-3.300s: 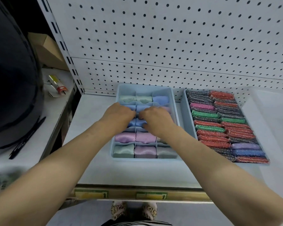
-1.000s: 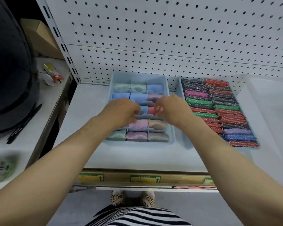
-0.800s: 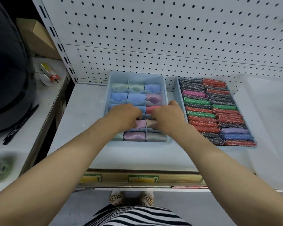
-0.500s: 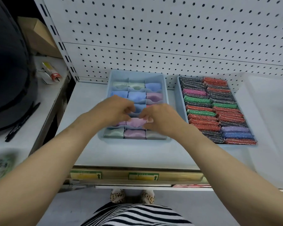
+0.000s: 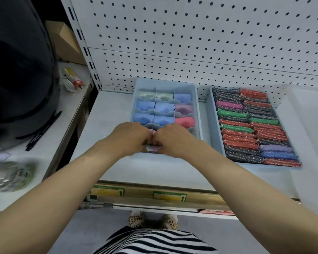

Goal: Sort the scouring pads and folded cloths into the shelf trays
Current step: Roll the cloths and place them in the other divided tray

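A light blue divided tray (image 5: pixel 198 110) stands on the white shelf, its compartments filled with folded cloths (image 5: pixel 163 107) in blue, green, lilac and one pink-red (image 5: pixel 185 121). My left hand (image 5: pixel 128 138) and my right hand (image 5: pixel 174 141) are knuckle to knuckle over its front rows. Their fingers curl down onto a lilac folded cloth (image 5: pixel 154 148) that shows between them; the fingertips are hidden. To the right, a second blue tray (image 5: pixel 212 125) holds two tight rows of glittery scouring pads (image 5: pixel 246 129) in red, green, black, pink and blue.
A pegboard wall (image 5: pixel 191 43) closes the back. A clear plastic bin (image 5: pixel 307 125) sits at the far right. The shelf's front edge (image 5: pixel 169 197) carries price labels. On the left counter lie a black pen (image 5: pixel 44 128), a small packet (image 5: pixel 73 82) and a green bundle (image 5: pixel 9 175).
Both hands have drawn back from the tray's middle rows to its front rows and closed up against each other. The pink-red cloth and the blue ones behind are now uncovered.
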A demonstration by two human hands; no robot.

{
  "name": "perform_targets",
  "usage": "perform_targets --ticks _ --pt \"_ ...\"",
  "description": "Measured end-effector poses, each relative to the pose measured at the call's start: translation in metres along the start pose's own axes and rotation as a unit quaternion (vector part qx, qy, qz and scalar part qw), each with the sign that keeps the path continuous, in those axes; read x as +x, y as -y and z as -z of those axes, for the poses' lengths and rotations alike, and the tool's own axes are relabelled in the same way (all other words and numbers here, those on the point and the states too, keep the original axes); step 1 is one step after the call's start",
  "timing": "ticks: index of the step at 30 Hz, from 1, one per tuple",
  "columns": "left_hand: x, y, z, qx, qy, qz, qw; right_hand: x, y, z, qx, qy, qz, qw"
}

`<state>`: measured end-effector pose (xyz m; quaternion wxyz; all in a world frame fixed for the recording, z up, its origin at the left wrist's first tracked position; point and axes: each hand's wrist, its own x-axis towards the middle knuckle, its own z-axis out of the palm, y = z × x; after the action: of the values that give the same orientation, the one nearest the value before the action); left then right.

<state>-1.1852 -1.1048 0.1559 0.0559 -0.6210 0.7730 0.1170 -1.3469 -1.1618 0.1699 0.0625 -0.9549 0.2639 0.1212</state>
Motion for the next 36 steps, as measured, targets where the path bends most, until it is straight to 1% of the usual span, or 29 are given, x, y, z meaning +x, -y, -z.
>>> perform_targets --ticks 2,6,8,10,12,14,17,20,22,25,27,29,30,31,32,33,34,35,36 --pt "-0.001 -0.002 0.002 0.000 0.007 0.010 1.000 0.001 -0.004 -0.003 0.024 -0.001 0.009 1.000" --pt "0.000 -0.006 0.008 -0.008 0.034 0.020 0.999 -0.007 -0.013 -0.008 0.123 -0.003 0.010 0.992" --pt "0.000 -0.008 0.015 -0.045 0.033 0.033 0.998 -0.015 -0.020 0.000 0.188 -0.012 -0.023 0.982" --pt "0.002 -0.013 0.021 -0.101 0.012 0.050 0.994 -0.025 -0.034 0.014 0.217 -0.042 -0.086 0.972" --pt "0.006 -0.020 0.021 -0.151 -0.005 0.049 0.987 -0.036 -0.046 0.024 0.175 -0.039 -0.132 0.975" --pt "0.011 -0.030 0.015 -0.172 -0.003 0.027 0.985 -0.047 -0.048 0.027 0.116 -0.018 -0.149 0.982" --pt "0.018 -0.041 0.005 -0.149 0.003 0.005 0.989 -0.053 -0.040 0.020 0.020 0.021 -0.135 0.990" --pt "0.022 -0.043 0.002 -0.115 -0.012 -0.004 0.993 -0.049 -0.037 0.014 -0.049 0.012 -0.124 0.991" --pt "0.022 -0.044 0.001 -0.113 -0.015 -0.009 0.993 -0.048 -0.034 0.011 -0.057 0.014 -0.114 0.992" --pt "0.023 -0.044 0.000 -0.119 -0.027 -0.020 0.992 -0.050 -0.030 0.011 -0.037 0.051 -0.100 0.993" --pt "0.023 -0.046 0.001 -0.124 -0.028 -0.026 0.992 -0.051 -0.030 0.012 -0.019 0.050 -0.095 0.994" --pt "0.024 -0.046 0.002 -0.124 -0.010 -0.026 0.992 -0.051 -0.031 0.012 -0.020 0.042 -0.091 0.995" --pt "0.025 -0.046 0.004 -0.124 0.003 -0.025 0.992 -0.052 -0.033 0.011 -0.005 0.035 -0.091 0.995" --pt "0.027 -0.045 0.006 -0.125 0.008 -0.023 0.992 -0.055 -0.035 0.011 0.038 0.020 -0.095 0.995" --pt "0.029 -0.045 0.010 -0.127 0.004 -0.017 0.992 -0.058 -0.039 0.012 0.111 -0.004 -0.109 0.988" --pt "0.033 -0.046 0.014 -0.134 -0.013 -0.009 0.991 -0.064 -0.043 0.014 0.190 -0.045 -0.126 0.973" --pt "0.037 -0.050 0.020 -0.145 -0.042 -0.001 0.989 -0.070 -0.050 0.016 0.243 -0.109 -0.144 0.953" --pt "0.042 -0.056 0.026 -0.156 -0.072 0.006 0.985 -0.076 -0.059 0.018 0.258 -0.178 -0.167 0.935" --pt "0.048 -0.065 0.032 -0.165 -0.096 0.011 0.982 -0.083 -0.070 0.018 0.252 -0.228 -0.196 0.920"
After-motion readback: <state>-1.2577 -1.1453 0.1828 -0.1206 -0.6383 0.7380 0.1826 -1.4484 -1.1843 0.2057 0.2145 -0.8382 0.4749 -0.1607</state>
